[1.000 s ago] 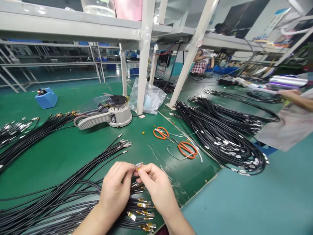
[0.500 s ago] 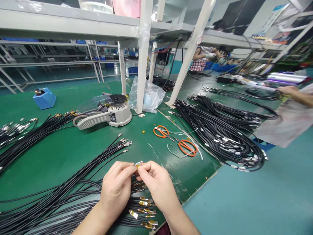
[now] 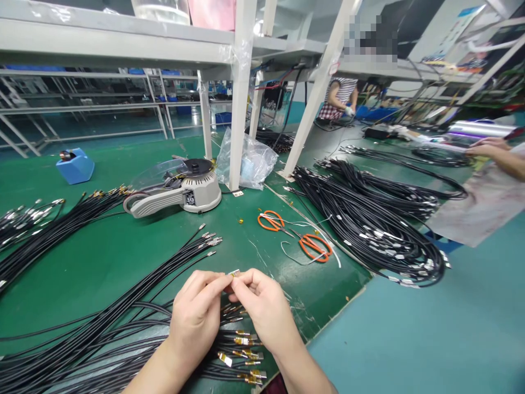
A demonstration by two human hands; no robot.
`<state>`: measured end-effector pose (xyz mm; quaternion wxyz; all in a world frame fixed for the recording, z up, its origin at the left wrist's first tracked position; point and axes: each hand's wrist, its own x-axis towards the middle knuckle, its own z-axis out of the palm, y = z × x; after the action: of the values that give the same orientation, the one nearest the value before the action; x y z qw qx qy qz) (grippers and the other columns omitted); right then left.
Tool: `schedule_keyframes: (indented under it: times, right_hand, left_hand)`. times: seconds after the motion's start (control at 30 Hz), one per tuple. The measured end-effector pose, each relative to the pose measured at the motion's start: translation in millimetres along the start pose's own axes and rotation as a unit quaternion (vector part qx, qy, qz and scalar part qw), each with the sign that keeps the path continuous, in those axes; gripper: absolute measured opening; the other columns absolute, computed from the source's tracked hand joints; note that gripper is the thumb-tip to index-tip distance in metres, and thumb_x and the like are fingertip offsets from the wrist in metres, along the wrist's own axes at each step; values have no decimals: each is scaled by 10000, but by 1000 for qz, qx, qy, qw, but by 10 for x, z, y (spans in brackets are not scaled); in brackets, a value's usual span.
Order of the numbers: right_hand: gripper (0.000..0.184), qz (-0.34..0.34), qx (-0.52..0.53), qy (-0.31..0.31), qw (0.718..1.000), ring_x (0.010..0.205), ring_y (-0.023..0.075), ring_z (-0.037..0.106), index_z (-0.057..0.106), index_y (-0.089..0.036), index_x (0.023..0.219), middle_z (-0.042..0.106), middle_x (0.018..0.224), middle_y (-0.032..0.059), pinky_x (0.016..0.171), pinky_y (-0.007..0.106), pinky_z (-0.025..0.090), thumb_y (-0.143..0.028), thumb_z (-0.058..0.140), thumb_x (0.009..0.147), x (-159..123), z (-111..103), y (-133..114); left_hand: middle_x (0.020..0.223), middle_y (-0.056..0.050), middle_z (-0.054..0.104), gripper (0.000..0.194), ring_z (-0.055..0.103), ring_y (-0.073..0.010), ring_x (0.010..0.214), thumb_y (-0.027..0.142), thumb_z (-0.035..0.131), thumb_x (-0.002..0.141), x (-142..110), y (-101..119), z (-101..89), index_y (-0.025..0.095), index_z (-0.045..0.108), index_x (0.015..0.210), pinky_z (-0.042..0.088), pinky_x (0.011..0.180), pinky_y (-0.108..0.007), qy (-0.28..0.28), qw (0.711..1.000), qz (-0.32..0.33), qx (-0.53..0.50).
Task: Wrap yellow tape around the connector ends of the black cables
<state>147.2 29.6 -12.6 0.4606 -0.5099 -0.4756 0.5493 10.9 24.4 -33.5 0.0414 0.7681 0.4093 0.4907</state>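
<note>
My left hand [image 3: 197, 306] and my right hand [image 3: 262, 306] meet low in the middle of the head view, both closed in a pinch. Between their fingertips is a cable connector [image 3: 234, 273], a small silvery end with a bit of yellow tape on it. Fingers cover most of it, and its cable is hidden. Under and beside my wrists lie black cables [image 3: 123, 347] whose metal ends [image 3: 246, 341] are wrapped in yellow tape. A second bunch of black cables [image 3: 164, 268] with bare silvery connectors [image 3: 211, 239] reaches up to the left of my hands.
A round tape dispenser [image 3: 200, 189] stands beyond my hands, with a blue tape holder [image 3: 76, 165] farther left. Orange-handled scissors [image 3: 314, 247] lie to the right. Coiled black cables [image 3: 381, 219] fill the right side below slanted shelf posts [image 3: 241, 109]. Co-workers' hands [image 3: 490, 149] show at far right.
My fingertips have shifted slightly around the connector, with the left ones pressed farther over it. In the background a co-worker's arms have lowered, and another's hands at far right have moved.
</note>
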Motion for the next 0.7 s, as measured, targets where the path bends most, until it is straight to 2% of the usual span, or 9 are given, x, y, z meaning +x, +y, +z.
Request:
schedule_keyframes:
  times: [0.17, 0.33, 0.53, 0.6, 0.7]
  right_hand:
    - [212, 10, 19, 4, 1000, 629, 159, 595, 615, -146, 659, 644, 635, 17, 634, 278, 490, -329, 636, 765, -7, 18, 4]
    - [248, 22, 103, -3, 994, 719, 174, 647, 695, -137, 763, 694, 710, 39, 674, 261, 501, -385, 680, 752, -42, 66, 56]
    - [300, 109, 283, -30, 952, 736, 151, 656, 694, -120, 972, 719, 915, 104, 654, 244, 515, -298, 716, 731, -128, 26, 59]
    - [351, 118, 293, -22, 948, 727, 151, 655, 660, -126, 1031, 718, 922, 110, 635, 246, 519, -296, 719, 730, -145, 11, 49]
    - [353, 77, 242, 6, 967, 702, 150, 639, 645, -143, 991, 702, 888, 86, 601, 250, 528, -388, 702, 742, -146, 31, 38]
  left_hand:
    - [844, -31, 642, 281, 572, -136, 773, 19, 450, 875, -3, 16, 5, 205, 594, 1028, 492, 690, -264, -15, 1000, -22, 2]
    - [874, -50, 639, 303, 571, -145, 786, 27, 436, 874, -22, -19, 9, 182, 579, 1092, 494, 710, -266, -4, 999, -24, 41]
    - [897, -59, 629, 312, 583, -149, 807, 46, 425, 880, -9, -27, -5, 170, 572, 1125, 505, 718, -265, 15, 997, -18, 67]
    - [887, -60, 631, 251, 595, -151, 813, 83, 461, 885, 5, -16, -4, 156, 577, 1095, 510, 737, -270, 31, 996, -41, 69]
    - [861, -55, 633, 154, 612, -150, 799, 129, 498, 886, 16, -4, 1, 151, 591, 1007, 518, 739, -271, 46, 994, -66, 70]
